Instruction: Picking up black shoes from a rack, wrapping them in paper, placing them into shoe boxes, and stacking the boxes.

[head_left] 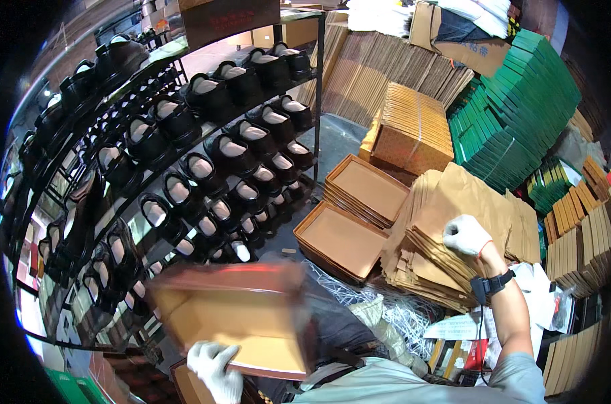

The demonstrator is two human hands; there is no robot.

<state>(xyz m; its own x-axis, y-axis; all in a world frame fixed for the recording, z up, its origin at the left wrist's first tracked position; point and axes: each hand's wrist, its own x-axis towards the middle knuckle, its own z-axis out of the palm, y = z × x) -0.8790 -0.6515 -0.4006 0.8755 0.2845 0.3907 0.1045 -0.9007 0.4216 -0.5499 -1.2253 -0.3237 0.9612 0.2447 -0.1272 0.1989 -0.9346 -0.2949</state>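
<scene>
While left hand (214, 367) clamps open shoebox (241, 316) by its near rim | light, stiff card, likely crushable | right hand (466, 234) right of box, fingers curled pinching thin brown paper sheet (454, 202).

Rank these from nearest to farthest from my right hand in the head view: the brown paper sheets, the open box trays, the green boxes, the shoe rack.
From the right hand:
1. Brown paper sheets, under the hand.
2. Open box trays, to its left.
3. Green boxes, behind, upper right.
4. Shoe rack, far left.

Shoe racks (150, 155) fill the left of the frame. At lower centre a box (241, 316) sits in the left hand (214, 367). Box lids (356, 212) lie at centre, paper bags (447, 236) right of them under the right hand (466, 234), flat cartons (514, 108) at upper right.
</scene>
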